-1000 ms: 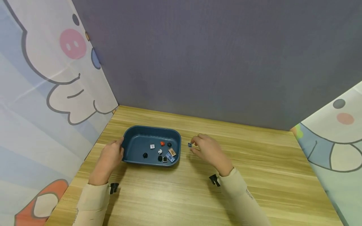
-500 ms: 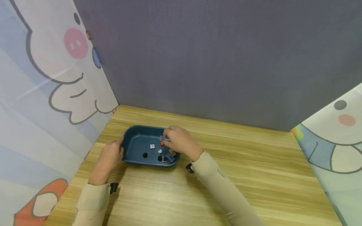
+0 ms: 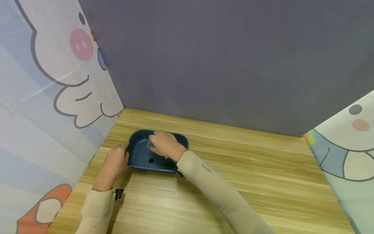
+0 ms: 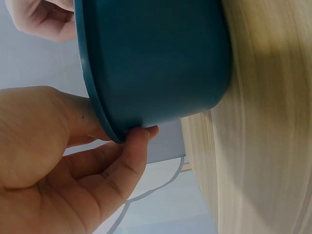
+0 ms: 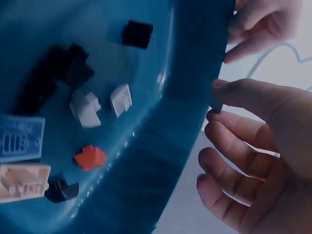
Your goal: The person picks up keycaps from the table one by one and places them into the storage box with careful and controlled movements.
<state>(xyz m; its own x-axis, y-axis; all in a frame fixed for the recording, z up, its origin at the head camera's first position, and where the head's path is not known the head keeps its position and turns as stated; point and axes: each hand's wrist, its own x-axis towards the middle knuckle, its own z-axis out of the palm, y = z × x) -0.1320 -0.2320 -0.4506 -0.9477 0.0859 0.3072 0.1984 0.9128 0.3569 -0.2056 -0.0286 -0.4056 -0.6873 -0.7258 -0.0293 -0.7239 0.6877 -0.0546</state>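
A dark blue tray [image 3: 140, 161] sits on the table with several small keycaps inside. My left hand [image 3: 114, 164] grips its left end; in the left wrist view the thumb and fingers pinch the tray's rim [image 4: 92, 83]. Over the tray is my right hand [image 3: 165, 143], pinching a small dark square keycap [image 3: 149, 145] with a pale outline. In the right wrist view that piece shows as a dark sliver between thumb and index finger. Below lie a black keycap [image 5: 137, 34], an orange one [image 5: 90, 157], white ones, a long blue one [image 5: 22, 138] and a tan one [image 5: 23, 182].
The wooden table [image 3: 248, 172] extends to the right and in front of the tray. A grey panel [image 3: 216, 65] stands behind it. Cartoon-printed sheets [image 3: 62, 130] flank both sides. A black clip [image 3: 118, 194] sits at the left cuff.
My right hand has moved left from beside the tray to over its middle, carrying the dark keycap. It now covers most pieces in the head view. My left hand stays at the rim.
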